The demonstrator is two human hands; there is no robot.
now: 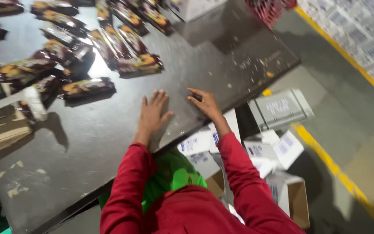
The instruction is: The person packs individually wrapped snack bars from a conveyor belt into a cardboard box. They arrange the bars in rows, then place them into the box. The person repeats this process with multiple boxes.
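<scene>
- Dark snack packets (87, 86), long and glossy with orange-yellow pictures, lie scattered over the far-left part of the surface (109, 143), some overlapping; the nearest one is well apart from both hands.
- The left hand (152, 113) lies flat and open, palm down, fingers spread, on bare dark surface near its right edge, holding nothing.
- The right hand (206, 105) rests just beside it, also open, fingers pointing left, palm on the surface by the right edge; it grips nothing.
- Both arms wear red sleeves (243, 173); a green cloth (174, 173) shows between them.
- Pale crumbs (256, 65) dot the surface towards its far-right corner, and torn paper bits (16, 190) lie near the near-left corner.
- A brown cardboard piece (1, 134) sits at the left edge.
- Below the right edge, white cartons with blue labels (278, 149) are heaped on the floor, one grey-white box (282, 108) lying on top, and an open brown carton (297, 203) nearer.
- A yellow line (338, 173) runs along the floor.
- Red crates (269, 8) stand past the far edge.
</scene>
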